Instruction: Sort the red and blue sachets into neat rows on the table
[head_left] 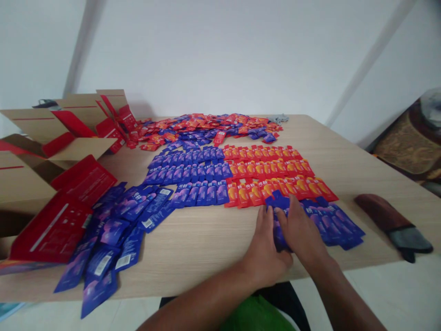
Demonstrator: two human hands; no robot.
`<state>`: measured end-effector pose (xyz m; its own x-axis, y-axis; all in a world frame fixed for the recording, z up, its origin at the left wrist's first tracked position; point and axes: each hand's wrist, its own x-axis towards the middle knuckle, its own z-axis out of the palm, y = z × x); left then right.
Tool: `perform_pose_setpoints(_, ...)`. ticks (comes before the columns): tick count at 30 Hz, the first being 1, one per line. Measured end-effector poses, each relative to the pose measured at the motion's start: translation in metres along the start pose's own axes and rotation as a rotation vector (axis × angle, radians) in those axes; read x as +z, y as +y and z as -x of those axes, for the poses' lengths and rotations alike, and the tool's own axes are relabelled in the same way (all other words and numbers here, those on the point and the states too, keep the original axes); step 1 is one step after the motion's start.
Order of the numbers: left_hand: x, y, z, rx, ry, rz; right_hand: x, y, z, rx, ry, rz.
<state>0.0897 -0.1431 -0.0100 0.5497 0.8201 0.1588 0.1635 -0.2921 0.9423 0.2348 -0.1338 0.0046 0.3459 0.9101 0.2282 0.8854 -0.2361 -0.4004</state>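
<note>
Both my hands close around a small group of purple pouches (pixel 279 230) near the table's front edge. My left hand (pixel 263 255) grips their left side, and my right hand (pixel 298 232) grips their right side; how many they hold I cannot make out. Just right of my right hand, more purple pouches (pixel 332 220) lie overlapped in a row. Beyond my hands, red pouches with orange fruit pictures (pixel 268 168) lie in overlapping rows. To their left are matching rows of purple pouches (pixel 201 191).
Red cardboard boxes (pixel 69 202) stand with flaps up at the left, beside a loose heap of purple pouches (pixel 117 230). A mixed pile (pixel 200 124) of red and purple pouches lies along the wall. A brown and grey cloth item (pixel 392 223) rests at the right edge.
</note>
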Motion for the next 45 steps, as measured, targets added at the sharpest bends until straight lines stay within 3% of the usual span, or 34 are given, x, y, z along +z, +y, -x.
perform_pose_setpoints(8, -0.001, -0.009, 0.01, 0.021, -0.042, -0.429, -0.004, 0.029, -0.004, -0.013, -0.024, -0.123)
perform_pose_setpoints(12, -0.003, -0.004, 0.008, -0.008, -0.03, -0.567, -0.005, 0.041, -0.003, -0.084, 0.053, -0.045)
perform_pose_setpoints(17, -0.005, -0.002, 0.009, -0.07, 0.055, -0.648, -0.007, 0.044, 0.002, -0.159, 0.072, 0.084)
perform_pose_setpoints(21, -0.005, -0.001, 0.011, -0.051, -0.012, -0.651, -0.006, 0.048, 0.005, -0.188, 0.091, 0.159)
perform_pose_setpoints(24, -0.004, -0.001, 0.01, -0.045, -0.059, -0.694, -0.002, 0.053, 0.006, -0.196, 0.117, 0.129)
perform_pose_setpoints(29, -0.008, -0.001, 0.008, -0.031, -0.009, -0.872, 0.011, 0.063, 0.007, -0.16, 0.231, 0.034)
perform_pose_setpoints(33, -0.014, 0.009, 0.008, -0.043, -0.005, -0.918, 0.014, 0.064, 0.017, -0.244, 0.307, -0.019)
perform_pose_setpoints(35, -0.018, 0.015, 0.01, -0.054, 0.0, -0.901, 0.01, 0.063, 0.024, -0.381, 0.277, -0.03)
perform_pose_setpoints(39, -0.03, 0.02, 0.013, -0.054, -0.008, -0.837, 0.001, 0.062, 0.036, -0.649, 0.037, -0.009)
perform_pose_setpoints(45, -0.037, 0.015, 0.015, -0.094, -0.05, -0.751, 0.005, 0.068, 0.039, -0.665, -0.032, 0.042)
